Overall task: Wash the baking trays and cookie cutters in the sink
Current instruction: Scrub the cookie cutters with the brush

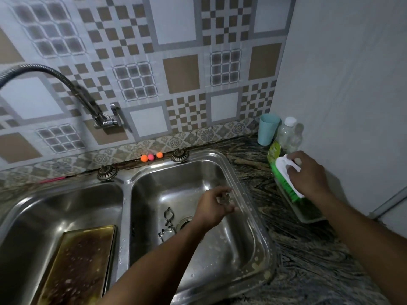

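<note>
cutter pinched in left hand over sink's right basin | brush gripped by right hand near counter's right edge | tray laid in left basin | cutter judged light, stiff, slippery when wet; best held by its rim

Brown-and-grey checked wall tiles, green-bristled white brush, pale blue cup, orange and pink balls, swirled dark countertop

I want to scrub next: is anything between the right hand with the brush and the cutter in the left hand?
Nothing visible. The right hand grips the brush at the counter; the left hand holds the cookie cutter above the right basin.
</note>
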